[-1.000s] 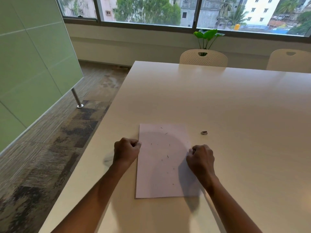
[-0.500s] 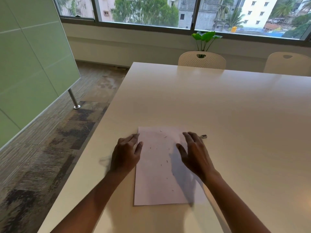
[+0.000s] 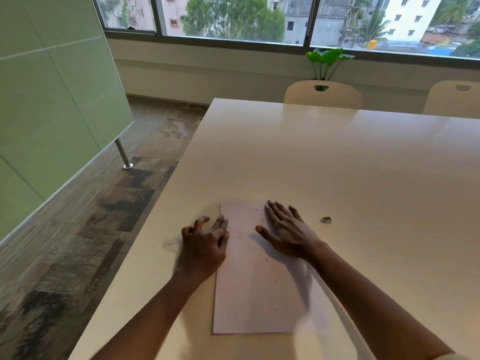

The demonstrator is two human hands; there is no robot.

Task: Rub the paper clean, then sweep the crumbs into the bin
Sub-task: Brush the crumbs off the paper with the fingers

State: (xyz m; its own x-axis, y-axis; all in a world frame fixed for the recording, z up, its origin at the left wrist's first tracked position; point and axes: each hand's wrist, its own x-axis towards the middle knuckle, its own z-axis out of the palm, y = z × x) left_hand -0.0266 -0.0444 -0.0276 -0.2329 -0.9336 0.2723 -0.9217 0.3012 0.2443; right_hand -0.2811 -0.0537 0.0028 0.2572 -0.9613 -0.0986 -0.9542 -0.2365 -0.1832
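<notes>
Near the left front edge of the white table [image 3: 337, 165], a sheet of paper [image 3: 249, 289] was laid flat, long side running away from the viewer. Small dark crumbs [image 3: 266, 259] were scattered across the sheet, mostly in its upper and middle parts. Left hand [image 3: 205, 242] was placed palm down at the paper's left edge, fingers spread and slightly curled, nothing gripped; index and middle fingertips were seen overlapping the sheet's edge, the rest over bare table. Right hand [image 3: 285, 229] was laid palm down on the upper right part of the sheet, fingers open and splayed, thumb pointed toward the left hand, nothing held. Whether the palms were pressed fully onto the surface could not be told. A small grey eraser-like lump [image 3: 326, 219] was seen on the table just right of the right hand, not touched; exact identity too small to confirm. Two white perforated chairs [image 3: 322, 93] were set at the far side, a green potted plant [image 3: 324, 61] behind them by the window [image 3: 233, 19].
</notes>
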